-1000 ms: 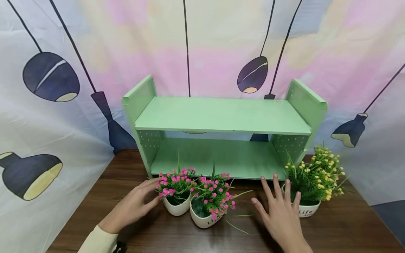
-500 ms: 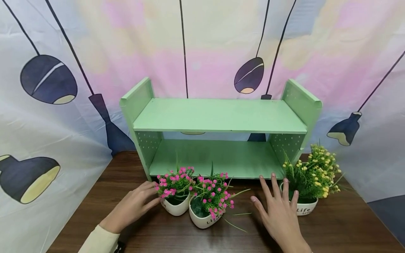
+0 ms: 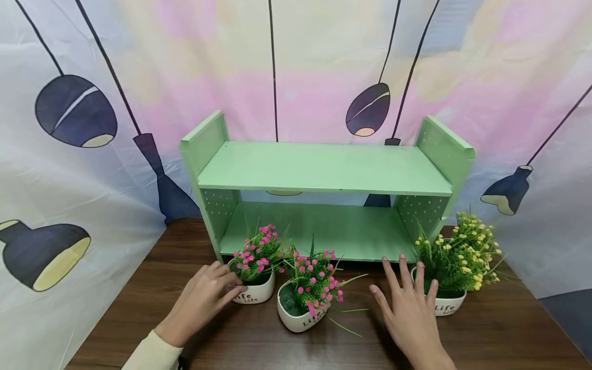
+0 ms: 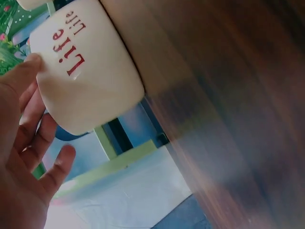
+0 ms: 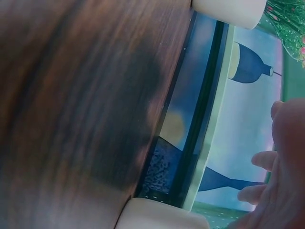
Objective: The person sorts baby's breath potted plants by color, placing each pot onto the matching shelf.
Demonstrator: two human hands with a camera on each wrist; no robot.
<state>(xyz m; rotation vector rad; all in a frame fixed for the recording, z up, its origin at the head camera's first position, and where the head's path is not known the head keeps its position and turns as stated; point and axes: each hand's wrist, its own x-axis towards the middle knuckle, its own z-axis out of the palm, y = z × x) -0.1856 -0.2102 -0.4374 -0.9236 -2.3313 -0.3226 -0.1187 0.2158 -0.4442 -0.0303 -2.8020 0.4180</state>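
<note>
Left pink pot [image 3: 259,292]: just in front of the left end of the green shelf [image 3: 324,167], roughly upright. Looks to be on the table [image 3: 250,349]; a slight lift cannot be ruled out.

Left hand [image 3: 203,298] out from the shelf's left front corner, sleeve [image 3: 150,354] running away from the shelf. Its grip is clamped on the left pink pot: thumb at the rim on the lettered wall, other fingers round behind. How tight, cannot tell. Rim hold makes sense, I judge: flowers crowd the top, so the hard wall is the sure purchase, and so small a pot suits one hand.

Right hand [image 3: 409,311] before the shelf's right end, fingers spread apart, nothing held. Fingertips near the yellow pot [image 3: 450,306]; contact cannot be told. Probably just parked there, out of the other hand's way.

Middle pink pot [image 3: 296,318] before the shelf's middle, farther out from it than its pink neighbour, apart from it. Yellow pot at the shelf's right front corner, flowers overlapping the end panel in view. This spacing along the shelf front probably keeps all within easy reach.

Count: pots three, two pink-flowered, one yellow; "Life" lettering on each. Shelf one, with two boards, two end panels. Hands two. Printed curtain [image 3: 319,61] behind the shelf, one.
</note>
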